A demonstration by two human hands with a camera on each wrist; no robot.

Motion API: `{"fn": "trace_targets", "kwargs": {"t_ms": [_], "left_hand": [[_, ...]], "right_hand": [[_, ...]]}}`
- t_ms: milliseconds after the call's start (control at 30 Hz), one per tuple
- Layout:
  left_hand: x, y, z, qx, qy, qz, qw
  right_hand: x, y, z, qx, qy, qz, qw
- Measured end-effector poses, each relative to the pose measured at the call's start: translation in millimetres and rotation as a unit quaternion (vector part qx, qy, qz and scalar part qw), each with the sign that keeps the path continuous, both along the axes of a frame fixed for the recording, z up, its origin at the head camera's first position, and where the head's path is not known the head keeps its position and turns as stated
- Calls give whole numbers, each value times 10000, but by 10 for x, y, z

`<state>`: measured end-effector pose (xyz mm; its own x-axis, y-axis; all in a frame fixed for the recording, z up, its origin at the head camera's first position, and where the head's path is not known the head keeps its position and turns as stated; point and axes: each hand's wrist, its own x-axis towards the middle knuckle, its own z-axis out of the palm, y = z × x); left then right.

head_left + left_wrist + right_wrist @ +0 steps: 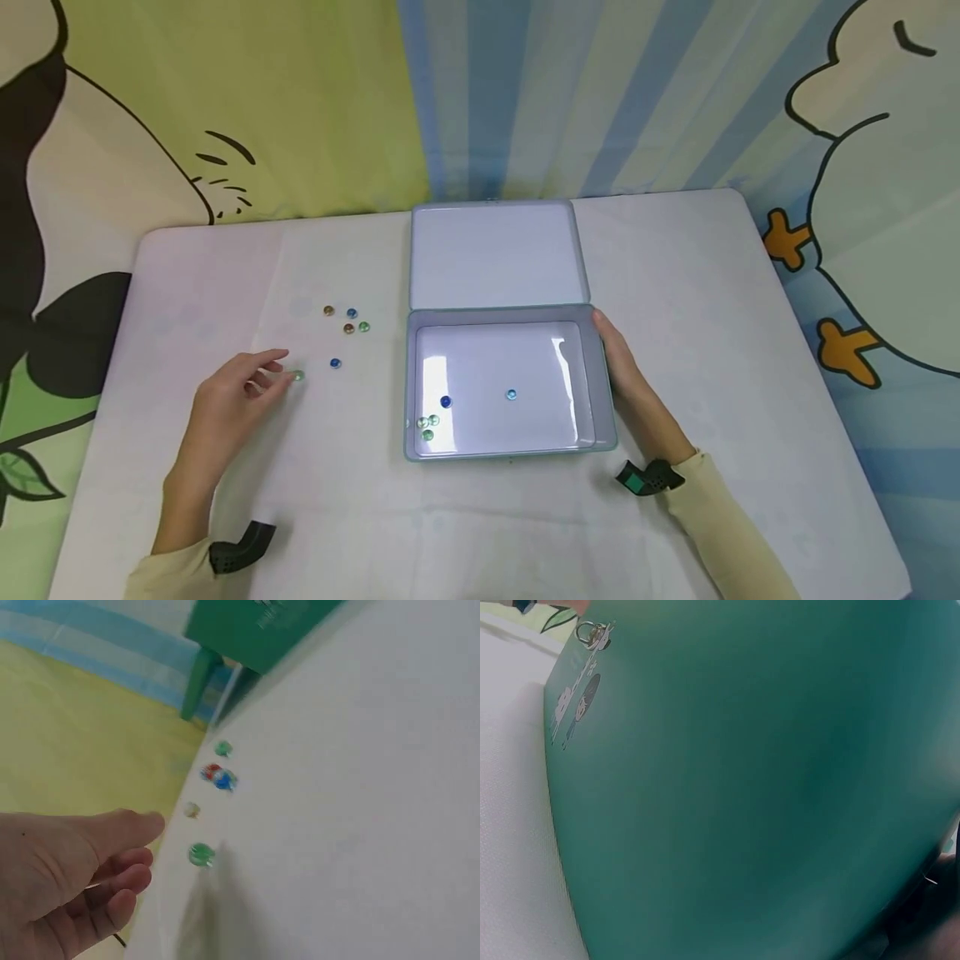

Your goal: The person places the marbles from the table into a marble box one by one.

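My left hand (pixel 238 398) hovers at the left of the table, its thumb and forefinger close to a green glass bead (pixel 298 375). In the left wrist view that green bead (pixel 201 855) shows apart from the fingertips. Beyond it lie a dark blue bead (pixel 335 363) and a small group of amber, blue, reddish and green beads (pixel 348 328). My right hand (pixel 626 367) rests along the right side of an opened box (pixel 510 315), a fingertip at its rim; the other fingers are mostly hidden. Several beads, blue (pixel 446 402) and green (pixel 427 435), lie inside.
The box lid (pixel 498 254) lies folded back behind the box. In the right wrist view the green outer wall (pixel 727 787), with a metal ring (pixel 591 633), fills most of the picture. A white cloth (pixel 337 517) covers the table; a printed curtain (pixel 315 108) hangs behind.
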<state>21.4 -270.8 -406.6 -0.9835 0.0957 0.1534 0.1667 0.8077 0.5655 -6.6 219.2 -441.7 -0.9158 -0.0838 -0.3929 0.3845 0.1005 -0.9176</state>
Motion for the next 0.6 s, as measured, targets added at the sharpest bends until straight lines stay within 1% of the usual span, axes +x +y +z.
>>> {"fn": "trace_targets", "kwargs": {"t_ms": [67, 100, 167, 233, 300, 400, 600], "left_hand": [[-15, -28, -63, -323, -153, -45, 9994], [-27, -37, -91, -426, -282, -69, 9987], [-47, -46, -149, -538, -506, -116, 9972], [-65, -45, -202, -583, -591, -126, 9965], [-77, -38, -242, -553, -578, -116, 9967], [-86, -30, -275, -473, -444, -122, 9978], [-107, -13, -262, -316, -361, -186, 9987]], "right_hand": [[-1, -2, -3, -39, -38, 1, 10000], [-1, -4, -3, -40, -33, 10, 10000], [-1, -8, -4, -83, -32, 21, 10000], [2, -13, -2, -52, -45, 1, 10000], [6, -15, -1, 12, 10, 9, 10000], [11, -14, -8, 58, 18, -17, 10000], [0, -5, -7, -49, 65, 0, 10000]]}}
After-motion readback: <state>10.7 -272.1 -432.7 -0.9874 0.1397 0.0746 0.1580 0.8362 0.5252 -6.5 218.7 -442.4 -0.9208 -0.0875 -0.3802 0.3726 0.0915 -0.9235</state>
